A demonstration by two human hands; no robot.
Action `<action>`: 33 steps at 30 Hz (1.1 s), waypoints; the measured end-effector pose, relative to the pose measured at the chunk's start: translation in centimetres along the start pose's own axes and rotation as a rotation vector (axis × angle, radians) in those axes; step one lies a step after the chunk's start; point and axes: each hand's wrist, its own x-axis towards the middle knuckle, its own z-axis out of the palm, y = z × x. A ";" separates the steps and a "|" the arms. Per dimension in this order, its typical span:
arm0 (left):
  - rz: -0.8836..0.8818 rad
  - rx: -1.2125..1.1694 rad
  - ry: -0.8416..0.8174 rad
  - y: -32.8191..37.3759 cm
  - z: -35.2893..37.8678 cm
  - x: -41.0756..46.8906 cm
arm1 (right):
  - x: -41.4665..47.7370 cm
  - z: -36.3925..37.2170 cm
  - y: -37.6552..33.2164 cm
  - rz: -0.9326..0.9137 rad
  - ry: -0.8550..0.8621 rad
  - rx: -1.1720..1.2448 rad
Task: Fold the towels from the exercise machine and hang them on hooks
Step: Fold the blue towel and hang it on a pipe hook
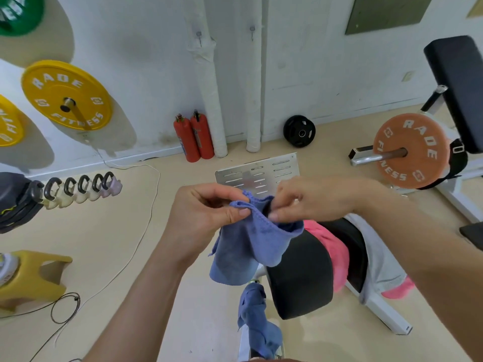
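Pinching the top hem of a blue towel (248, 239), the left grip (206, 212) and right grip (308, 199) are both clamped on it, thumb against fingers, close together. The cloth hangs below them, above the machine's black pad (300, 278). Towels counted: four. A second blue towel (257, 322) drapes the machine frame (244, 343); one pink towel (332, 249) and one grey towel (376, 265) lie across the pad. Two hooks (199, 35) sit on the wall (146, 61).
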 end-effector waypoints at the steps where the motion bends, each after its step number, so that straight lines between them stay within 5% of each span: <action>1: 0.012 0.003 0.006 0.0 0.0 0.0 | 0.3 0.6 0.0 -0.020 -0.021 -0.066; 7: 0.051 -0.002 0.074 -0.2 -1.3 -0.1 | 0.9 3.1 -0.2 -0.119 0.080 -0.152; 12: 0.015 -0.004 0.264 -1.0 -3.7 0.0 | -0.3 2.0 1.3 -0.113 0.259 0.396; 14: -0.017 -0.035 0.284 -1.4 -4.5 0.0 | -0.3 1.8 1.8 -0.120 0.301 0.404; 18: -0.058 0.022 0.242 -1.8 -4.6 0.1 | -0.7 1.9 0.6 -0.113 0.403 0.208; 22: -0.073 0.082 0.156 -1.7 -4.5 0.5 | -1.2 1.6 -1.0 -0.095 0.366 -0.466; 25: -0.060 0.220 0.109 -1.2 -4.4 0.6 | -1.0 1.8 -0.9 -0.055 0.423 -0.606; 29: 0.046 0.755 -0.008 -0.9 -4.3 0.5 | -0.7 1.5 0.5 -0.072 0.481 -0.326; 33: 0.021 0.759 -0.065 -1.6 -3.8 1.0 | -0.5 0.2 2.3 0.043 0.421 -0.028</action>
